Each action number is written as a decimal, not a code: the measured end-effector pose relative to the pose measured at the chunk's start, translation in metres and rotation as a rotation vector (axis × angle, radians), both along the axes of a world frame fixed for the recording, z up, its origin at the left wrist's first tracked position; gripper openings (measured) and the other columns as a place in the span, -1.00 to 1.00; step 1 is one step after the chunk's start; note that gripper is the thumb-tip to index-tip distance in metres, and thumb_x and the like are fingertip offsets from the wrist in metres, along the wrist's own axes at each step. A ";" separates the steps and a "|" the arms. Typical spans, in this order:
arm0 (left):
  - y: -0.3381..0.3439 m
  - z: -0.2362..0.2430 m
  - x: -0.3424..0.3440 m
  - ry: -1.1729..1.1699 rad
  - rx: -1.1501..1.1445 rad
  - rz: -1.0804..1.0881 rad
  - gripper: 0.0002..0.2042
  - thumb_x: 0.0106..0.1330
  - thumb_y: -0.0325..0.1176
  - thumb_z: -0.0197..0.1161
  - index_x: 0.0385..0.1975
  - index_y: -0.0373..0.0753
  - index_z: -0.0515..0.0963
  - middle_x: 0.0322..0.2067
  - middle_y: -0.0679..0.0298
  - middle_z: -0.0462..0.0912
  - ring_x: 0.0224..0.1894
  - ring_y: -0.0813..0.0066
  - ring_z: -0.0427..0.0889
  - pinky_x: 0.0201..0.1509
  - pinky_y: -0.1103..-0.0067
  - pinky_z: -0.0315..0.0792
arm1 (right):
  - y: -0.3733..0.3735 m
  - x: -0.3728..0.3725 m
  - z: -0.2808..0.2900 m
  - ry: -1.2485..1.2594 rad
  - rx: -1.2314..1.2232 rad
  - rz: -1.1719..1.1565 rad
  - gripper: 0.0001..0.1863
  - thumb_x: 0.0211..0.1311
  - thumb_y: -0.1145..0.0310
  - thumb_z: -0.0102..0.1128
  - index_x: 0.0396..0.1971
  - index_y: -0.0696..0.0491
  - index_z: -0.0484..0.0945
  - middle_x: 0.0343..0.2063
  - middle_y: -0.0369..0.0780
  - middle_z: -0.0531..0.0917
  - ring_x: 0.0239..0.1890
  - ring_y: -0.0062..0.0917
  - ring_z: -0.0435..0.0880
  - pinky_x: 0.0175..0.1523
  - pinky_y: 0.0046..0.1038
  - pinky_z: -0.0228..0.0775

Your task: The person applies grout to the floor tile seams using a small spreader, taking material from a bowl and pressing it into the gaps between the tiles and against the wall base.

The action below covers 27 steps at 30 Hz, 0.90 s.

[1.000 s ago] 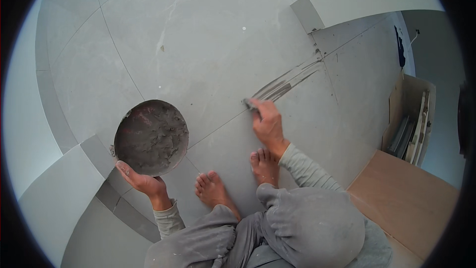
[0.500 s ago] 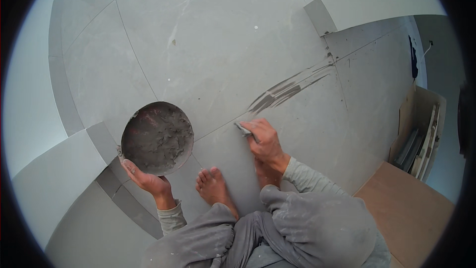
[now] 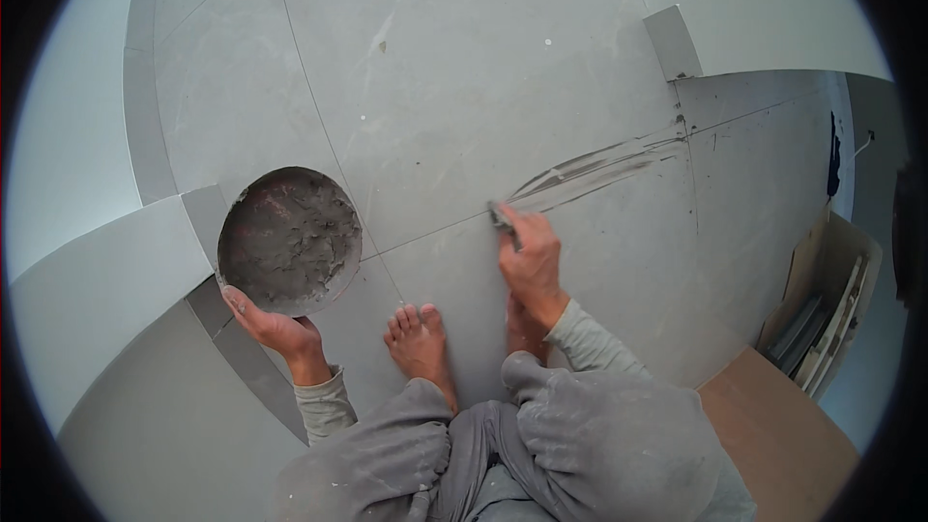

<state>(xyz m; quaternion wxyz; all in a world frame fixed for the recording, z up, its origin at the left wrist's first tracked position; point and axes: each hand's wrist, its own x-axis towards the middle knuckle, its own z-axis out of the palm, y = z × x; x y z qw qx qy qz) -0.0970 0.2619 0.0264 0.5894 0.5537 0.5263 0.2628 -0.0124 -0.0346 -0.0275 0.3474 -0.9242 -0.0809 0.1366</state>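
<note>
My left hand (image 3: pixel 275 331) grips the lower rim of a round bowl (image 3: pixel 339 282), thumb along its outside. A thick layer of dark grey grout (image 3: pixel 290 240) fills much of the bowl, and its surface is rough. Closed around a small scraper (image 3: pixel 500 217), my right hand (image 3: pixel 536 261) is low over the tiled floor, the blade at a thin tile joint. From there, streaks of wet grout (image 3: pixel 580 168) run along the joint toward the far right. The scraper's handle is mostly hidden by my fingers.
My bare left foot (image 3: pixel 419 343) is on the tiles between my hands; the right foot is partly covered by my right hand. At the right, a carton (image 3: pixel 802 324) with long strips stands beside a brown board (image 3: pixel 764 425). Low pale wall ends (image 3: pixel 116 251) border the floor.
The dark grout smear along the joint has become thinner and lighter. My right hand has drawn the scraper across its near end. The view has shifted slightly; my left hand still holds the bowl.
</note>
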 end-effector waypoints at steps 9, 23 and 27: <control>-0.008 0.011 0.003 -0.030 0.006 0.059 -0.45 0.59 0.02 -0.17 0.35 -0.30 0.28 0.28 0.13 0.39 0.32 0.25 0.41 0.39 0.34 0.38 | -0.034 0.036 -0.020 -0.166 -0.113 0.003 -0.56 -0.04 0.63 0.25 -0.04 0.19 0.65 -0.19 -0.11 0.70 -0.10 -0.19 0.62 0.02 -0.28 0.50; -0.005 0.016 0.012 -0.055 0.030 0.038 -0.45 0.59 0.00 -0.14 0.36 -0.32 0.28 0.30 0.15 0.38 0.32 0.27 0.41 0.38 0.36 0.35 | -0.091 0.074 -0.021 -0.176 -0.273 -0.150 -0.61 0.05 0.62 0.22 -0.05 0.20 0.66 -0.25 0.00 0.69 -0.16 -0.10 0.66 -0.01 -0.25 0.50; -0.003 0.008 0.008 -0.053 -0.003 0.073 -0.43 0.59 -0.01 -0.14 0.39 -0.32 0.22 0.34 0.13 0.33 0.35 0.25 0.37 0.41 0.36 0.31 | -0.003 0.021 -0.007 -0.040 -0.008 0.037 -0.58 0.02 0.61 0.20 -0.03 0.18 0.64 -0.36 -0.08 0.64 -0.23 -0.11 0.58 -0.09 -0.18 0.46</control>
